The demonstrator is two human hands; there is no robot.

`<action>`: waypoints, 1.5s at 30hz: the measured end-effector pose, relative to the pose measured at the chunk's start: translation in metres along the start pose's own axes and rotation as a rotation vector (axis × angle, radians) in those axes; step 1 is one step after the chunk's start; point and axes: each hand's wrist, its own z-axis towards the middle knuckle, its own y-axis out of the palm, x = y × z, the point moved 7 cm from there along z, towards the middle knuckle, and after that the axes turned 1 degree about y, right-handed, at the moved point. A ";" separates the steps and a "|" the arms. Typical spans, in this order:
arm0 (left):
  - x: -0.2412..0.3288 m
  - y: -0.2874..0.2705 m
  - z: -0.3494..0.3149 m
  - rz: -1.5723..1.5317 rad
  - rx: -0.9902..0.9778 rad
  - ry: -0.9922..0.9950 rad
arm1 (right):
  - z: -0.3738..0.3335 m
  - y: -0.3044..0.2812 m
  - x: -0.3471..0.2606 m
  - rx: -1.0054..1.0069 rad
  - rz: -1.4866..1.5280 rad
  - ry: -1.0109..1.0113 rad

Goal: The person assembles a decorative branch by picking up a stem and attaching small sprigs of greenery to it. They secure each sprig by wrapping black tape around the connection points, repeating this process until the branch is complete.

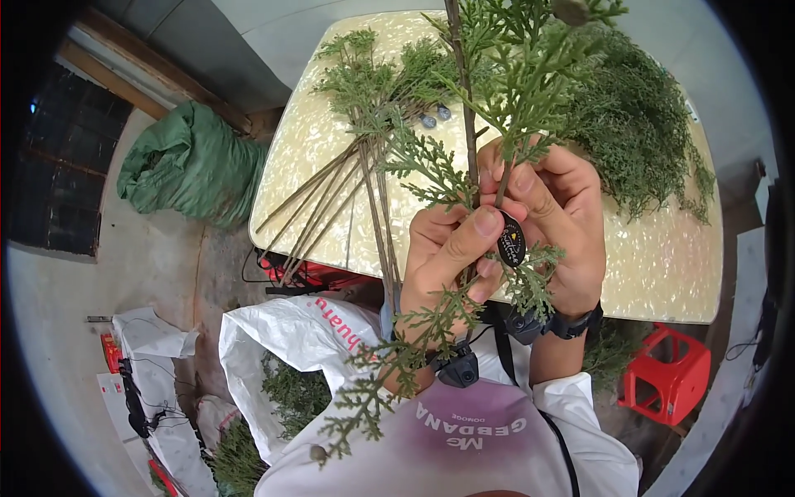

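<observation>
Over the near edge of a pale table (662,273), left hand (451,248) and right hand (555,219) pinch artificial cypress sprigs (505,91) against a stem (465,99), apparently mid-binding, tape likely needed next.

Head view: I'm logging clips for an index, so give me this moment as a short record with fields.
left hand: closed around a green sprig, thumb on a small black tag
right hand: pinching the same sprig by its stem
table: pale, glossy top
on table, left: bare stems with leafy tips
on table, right: heap of greenery
below table: red stool, white sack with more greenery
floor, left: green sack
</observation>
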 end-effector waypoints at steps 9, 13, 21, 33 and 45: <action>-0.002 -0.005 -0.001 0.216 0.130 -0.050 | -0.003 0.001 0.006 0.047 0.050 0.006; -0.004 -0.018 -0.005 0.155 0.337 0.014 | -0.003 0.000 0.009 0.046 0.036 0.015; -0.003 -0.015 0.002 0.171 0.146 0.012 | -0.002 0.001 0.011 0.058 0.059 0.005; -0.006 -0.034 0.002 0.145 0.108 -0.049 | -0.003 -0.005 0.006 0.091 -0.020 0.022; 0.016 -0.013 0.008 -0.169 -0.415 -0.308 | 0.033 -0.008 -0.034 -0.235 -0.497 0.079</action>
